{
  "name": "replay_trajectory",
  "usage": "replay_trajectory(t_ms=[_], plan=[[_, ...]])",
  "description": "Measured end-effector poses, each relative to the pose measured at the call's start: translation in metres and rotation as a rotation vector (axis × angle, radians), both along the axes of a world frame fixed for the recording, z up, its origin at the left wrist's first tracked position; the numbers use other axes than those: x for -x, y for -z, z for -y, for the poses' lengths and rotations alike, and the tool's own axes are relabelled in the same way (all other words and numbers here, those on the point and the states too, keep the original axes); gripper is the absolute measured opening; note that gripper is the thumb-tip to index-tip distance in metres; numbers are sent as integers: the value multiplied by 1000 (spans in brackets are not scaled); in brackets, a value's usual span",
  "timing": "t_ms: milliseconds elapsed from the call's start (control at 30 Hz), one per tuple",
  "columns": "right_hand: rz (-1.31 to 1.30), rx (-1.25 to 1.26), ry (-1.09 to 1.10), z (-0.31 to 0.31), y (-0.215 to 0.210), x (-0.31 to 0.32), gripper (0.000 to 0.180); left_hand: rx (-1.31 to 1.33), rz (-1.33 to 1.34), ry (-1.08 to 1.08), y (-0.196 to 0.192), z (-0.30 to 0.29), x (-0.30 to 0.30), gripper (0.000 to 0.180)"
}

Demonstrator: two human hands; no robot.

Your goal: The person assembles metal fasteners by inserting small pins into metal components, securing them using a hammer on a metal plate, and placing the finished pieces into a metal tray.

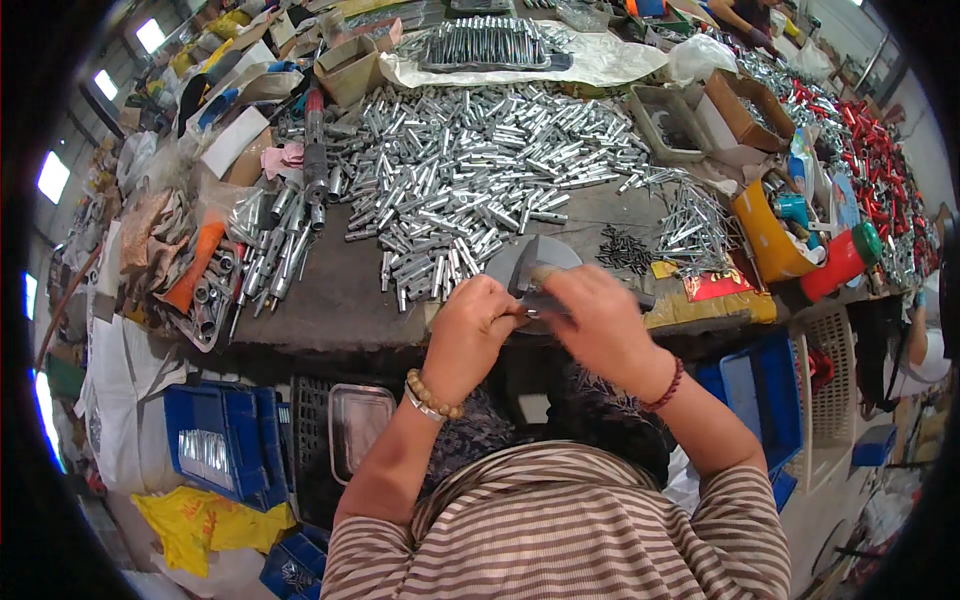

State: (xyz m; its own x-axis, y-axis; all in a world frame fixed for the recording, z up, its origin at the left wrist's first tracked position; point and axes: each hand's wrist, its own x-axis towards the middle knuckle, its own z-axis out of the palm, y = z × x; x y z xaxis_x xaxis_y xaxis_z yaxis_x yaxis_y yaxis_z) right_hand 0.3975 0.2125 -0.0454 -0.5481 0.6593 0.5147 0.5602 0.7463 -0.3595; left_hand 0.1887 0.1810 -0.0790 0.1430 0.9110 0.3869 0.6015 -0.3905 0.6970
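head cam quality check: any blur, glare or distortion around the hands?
Head view: strong fisheye, the table edge bows and black vignette fills the corners; the right hand is smeared by motion blur, the left hand sharper; the metal tubes throw bright specular glints; windows at left are blown out; under the table, the blue crate sits in dim shadow.

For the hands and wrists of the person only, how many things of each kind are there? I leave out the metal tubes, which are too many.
Hands: 2, the left hand and the right hand
Bead bracelets: 2, the tan bead bracelet and the dark red bead bracelet
Bangles: 1, the silver bangle
Total: 5
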Motion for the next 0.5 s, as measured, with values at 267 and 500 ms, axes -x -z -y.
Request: replay_trajectory(t_ms=[267, 500], plan=[[121, 1, 161, -15, 3, -37, 32, 24, 29, 15, -9, 2, -4, 11], [-54, 117, 197, 32, -26, -50, 32, 5, -4, -6, -10, 4, -4, 9]])
